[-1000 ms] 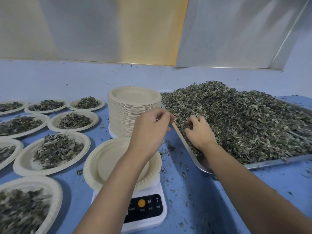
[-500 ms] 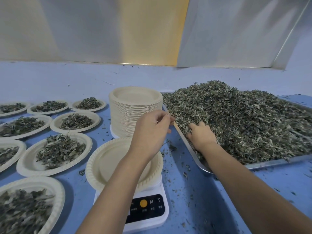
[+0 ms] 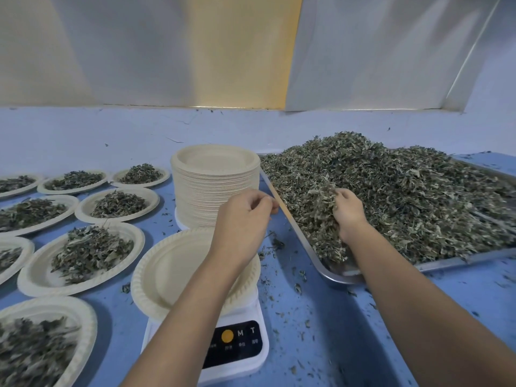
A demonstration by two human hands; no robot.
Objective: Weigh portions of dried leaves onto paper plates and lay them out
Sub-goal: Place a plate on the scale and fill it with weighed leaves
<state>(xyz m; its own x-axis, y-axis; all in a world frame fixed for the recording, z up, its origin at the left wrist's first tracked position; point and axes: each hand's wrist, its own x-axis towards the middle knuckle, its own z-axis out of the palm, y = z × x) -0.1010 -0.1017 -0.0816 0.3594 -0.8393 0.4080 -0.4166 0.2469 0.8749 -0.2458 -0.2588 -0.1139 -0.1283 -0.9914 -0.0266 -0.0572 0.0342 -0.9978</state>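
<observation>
Right grip [image 3: 347, 216] closed round clump of dried leaves [image 3: 405, 196] at near edge of tray [image 3: 329, 272]. Left grip [image 3: 245, 216] curled above empty plate [image 3: 167, 275] on scale [image 3: 237, 356]; whether pinching anything, cannot tell. Risk: loose clump sheds onto tabletop [image 3: 321, 317] crossing gap; left forearm may block drop.

I'm working in a plain workroom set up for bulk portioning, more a small processing room than a home kitchen. The blue tabletop [image 3: 321, 317] in front of me carries a large steel tray [image 3: 329, 272] heaped with dried leaves [image 3: 405, 196]. Just beside the tray stands a tall stack of paper plates [image 3: 215, 196]. A small digital scale [image 3: 237, 344] with push buttons bears a single plate [image 3: 167, 275]. To my left, filled plates [image 3: 30, 277] lie in rows. Leaf crumbs litter the surface, and bare pale wall panels [image 3: 139, 51] rise behind it.
</observation>
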